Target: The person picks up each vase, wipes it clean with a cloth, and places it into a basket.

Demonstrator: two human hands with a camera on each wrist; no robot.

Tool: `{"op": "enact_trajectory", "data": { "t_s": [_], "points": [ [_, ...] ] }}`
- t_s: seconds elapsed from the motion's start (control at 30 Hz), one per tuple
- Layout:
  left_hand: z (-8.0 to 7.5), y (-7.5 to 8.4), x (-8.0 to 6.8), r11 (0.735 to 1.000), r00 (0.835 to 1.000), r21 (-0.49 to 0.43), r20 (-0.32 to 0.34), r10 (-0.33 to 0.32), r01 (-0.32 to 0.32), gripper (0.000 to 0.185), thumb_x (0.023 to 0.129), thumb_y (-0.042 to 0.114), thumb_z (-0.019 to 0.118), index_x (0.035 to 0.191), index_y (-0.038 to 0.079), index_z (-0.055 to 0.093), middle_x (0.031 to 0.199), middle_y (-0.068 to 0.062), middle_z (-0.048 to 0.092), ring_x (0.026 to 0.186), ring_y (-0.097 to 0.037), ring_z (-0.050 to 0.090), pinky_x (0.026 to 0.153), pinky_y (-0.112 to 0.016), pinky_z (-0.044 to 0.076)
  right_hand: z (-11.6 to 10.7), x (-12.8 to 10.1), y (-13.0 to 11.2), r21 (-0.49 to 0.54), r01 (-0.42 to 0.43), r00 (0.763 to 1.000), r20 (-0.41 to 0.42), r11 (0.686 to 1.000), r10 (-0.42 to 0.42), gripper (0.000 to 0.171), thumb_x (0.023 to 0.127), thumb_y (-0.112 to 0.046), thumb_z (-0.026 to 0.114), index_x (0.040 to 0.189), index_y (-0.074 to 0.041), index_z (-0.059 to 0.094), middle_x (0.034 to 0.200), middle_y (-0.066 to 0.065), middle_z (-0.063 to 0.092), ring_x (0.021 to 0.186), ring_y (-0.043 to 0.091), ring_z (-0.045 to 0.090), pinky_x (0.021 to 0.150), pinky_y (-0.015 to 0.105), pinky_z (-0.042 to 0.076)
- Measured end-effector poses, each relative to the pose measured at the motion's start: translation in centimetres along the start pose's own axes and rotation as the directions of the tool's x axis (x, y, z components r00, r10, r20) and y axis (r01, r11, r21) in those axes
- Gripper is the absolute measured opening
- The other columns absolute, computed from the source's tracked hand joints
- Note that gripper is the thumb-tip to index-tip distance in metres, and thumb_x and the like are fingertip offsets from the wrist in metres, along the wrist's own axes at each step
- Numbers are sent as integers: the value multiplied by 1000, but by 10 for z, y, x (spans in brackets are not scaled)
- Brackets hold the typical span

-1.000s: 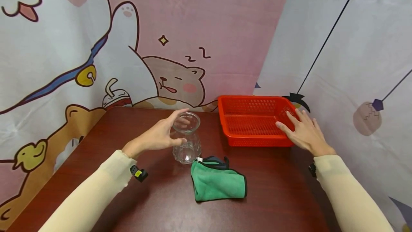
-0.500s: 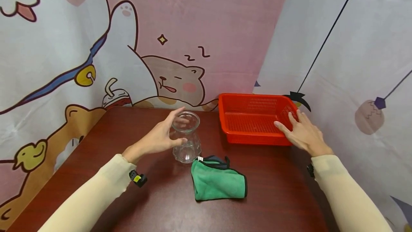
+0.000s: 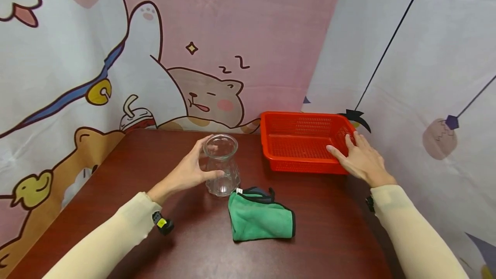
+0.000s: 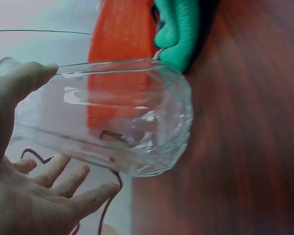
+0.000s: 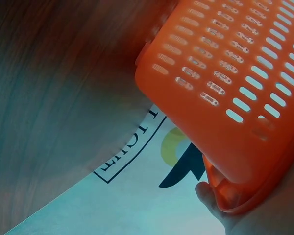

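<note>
A clear glass jar [image 3: 221, 165] stands upright on the dark wooden table [image 3: 329, 236], left of centre. My left hand [image 3: 195, 167] is cupped round it, thumb on the front and fingers behind. In the left wrist view the thumb [image 4: 24, 81] lies against the jar [image 4: 117, 117] near its rim. My right hand [image 3: 358, 158] rests with straight fingers on the near right corner of a red perforated basket [image 3: 298, 165]. The right wrist view shows the basket [image 5: 225, 98] from close beside that corner. The basket holds nothing.
A folded green cloth [image 3: 259, 221] with dark trim lies just in front of the jar, toward the basket. Cartoon-printed curtains hang close behind and along the right of the table. The table's left edge runs diagonally at the left.
My left hand has closed in round the jar, thumb now on the glass. The right hand has stayed on the basket corner. The jar and cloth have not moved.
</note>
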State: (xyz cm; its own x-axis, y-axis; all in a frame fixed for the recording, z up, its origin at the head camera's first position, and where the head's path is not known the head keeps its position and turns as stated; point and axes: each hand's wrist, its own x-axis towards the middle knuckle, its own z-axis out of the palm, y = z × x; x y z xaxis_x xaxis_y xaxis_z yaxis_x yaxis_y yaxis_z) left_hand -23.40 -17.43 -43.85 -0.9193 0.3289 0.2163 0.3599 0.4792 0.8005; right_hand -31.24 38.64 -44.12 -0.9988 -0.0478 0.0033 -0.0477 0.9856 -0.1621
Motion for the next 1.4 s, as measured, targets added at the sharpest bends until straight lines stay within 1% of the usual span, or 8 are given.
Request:
{"op": "enact_trajectory", "data": {
  "t_s": [0.2,0.37,0.47,0.63,0.93,1.17,1.3,1.4],
  "points": [
    [14,-8,-2,999,1000,-32,7,-14,14,108,91,26,103,177,16,37,168,-20,60,154,-47,63,123,-74,54,0,0,0,-6,-1,1000,7,1000,1,123,107,-95,25,184,1,13,189,41,1,173,67,11,131,92,23],
    [20,-9,-1,999,1000,-33,-17,-12,12,100,87,21,106,168,14,47,160,-20,69,145,-43,70,120,-70,57,-2,-1,-2,12,2,1000,13,1000,-2,123,108,-94,26,184,1,13,190,40,-1,173,67,9,132,92,20],
    [21,-9,0,999,999,-23,-20,-41,40,98,85,22,107,164,14,50,154,-19,73,144,-42,72,120,-69,57,-2,-1,-2,20,-3,1000,6,1000,3,123,108,-94,26,184,2,13,190,40,-2,174,67,9,133,92,19],
    [22,-10,-1,998,998,3,-24,-59,59,100,84,22,108,164,13,49,156,-18,71,145,-43,70,120,-69,57,-1,-1,-2,9,10,1000,-7,1000,-10,122,109,-93,26,184,2,16,191,39,-1,174,66,11,132,91,23],
    [23,-8,0,997,992,51,-113,-48,54,94,78,23,111,154,19,56,150,-6,76,135,-32,78,111,-61,65,0,-2,-2,10,15,1000,-15,1000,-15,121,109,-92,26,183,4,19,191,38,1,175,65,11,131,92,25],
    [20,-3,4,995,984,99,-175,-11,29,91,75,25,113,149,17,60,146,-5,78,129,-32,81,106,-60,67,-1,-2,-2,13,12,1000,-7,1000,-12,121,110,-91,26,183,4,18,191,39,-1,174,65,10,132,91,23],
    [11,9,11,993,979,116,-202,-7,31,90,76,26,113,149,19,60,142,-10,81,128,-35,82,100,-59,70,0,0,-2,16,7,1000,-7,1000,-7,121,109,-92,27,183,4,17,191,39,-1,174,65,11,132,91,23],
    [2,21,17,992,978,125,-207,1,25,93,78,27,111,152,20,57,144,-14,81,132,-38,81,100,-60,70,1,-1,-2,13,8,1000,-10,1000,-8,121,109,-92,27,183,4,17,191,39,0,174,65,11,131,91,25]
  ]
}}
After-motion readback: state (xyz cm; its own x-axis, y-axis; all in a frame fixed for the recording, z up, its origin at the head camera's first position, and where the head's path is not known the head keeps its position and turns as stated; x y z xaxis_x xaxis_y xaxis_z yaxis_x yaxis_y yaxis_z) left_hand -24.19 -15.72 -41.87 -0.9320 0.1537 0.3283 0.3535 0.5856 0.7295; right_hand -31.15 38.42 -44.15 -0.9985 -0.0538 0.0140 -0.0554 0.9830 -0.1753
